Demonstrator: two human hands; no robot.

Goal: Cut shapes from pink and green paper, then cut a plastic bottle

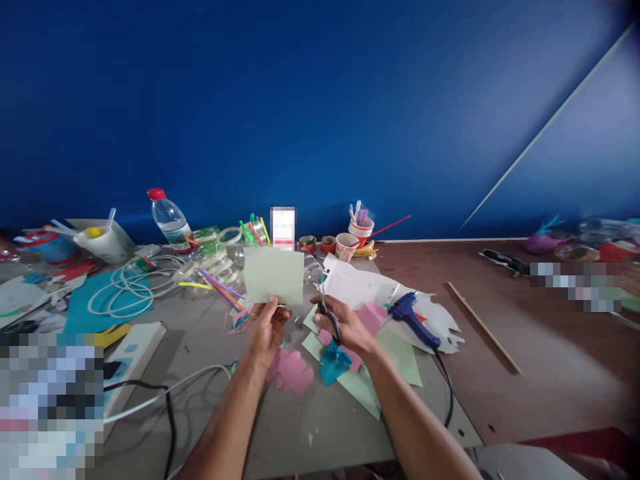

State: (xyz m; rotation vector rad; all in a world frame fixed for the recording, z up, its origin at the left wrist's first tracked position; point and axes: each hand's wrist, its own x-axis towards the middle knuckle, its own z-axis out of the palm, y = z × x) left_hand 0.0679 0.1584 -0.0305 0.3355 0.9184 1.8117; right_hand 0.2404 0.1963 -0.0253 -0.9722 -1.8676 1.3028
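1. The left hand (269, 330) grips the sheet (274, 277) at its lower edge, with the thumb on the near face. The sheet stands almost upright above this hand, raised over the table (200, 343).
2. The right hand (350, 327) is closed around the handles of the scissors (331, 321). The blades point away from the hand and are apart from the sheet; how wide they open, I cannot tell.
3. The sheet is probably very light, and rather stiff for paper, because it holds flat from one edge. I judge it can crease or tear easily, so a soft pinch near the edge should be enough.
4. The scissors look heavier and rigid; the handle loops seem the safe place to hold.
5. Below and between the hands lie the pink cutouts (296, 372) and a blue cutout (334, 364).
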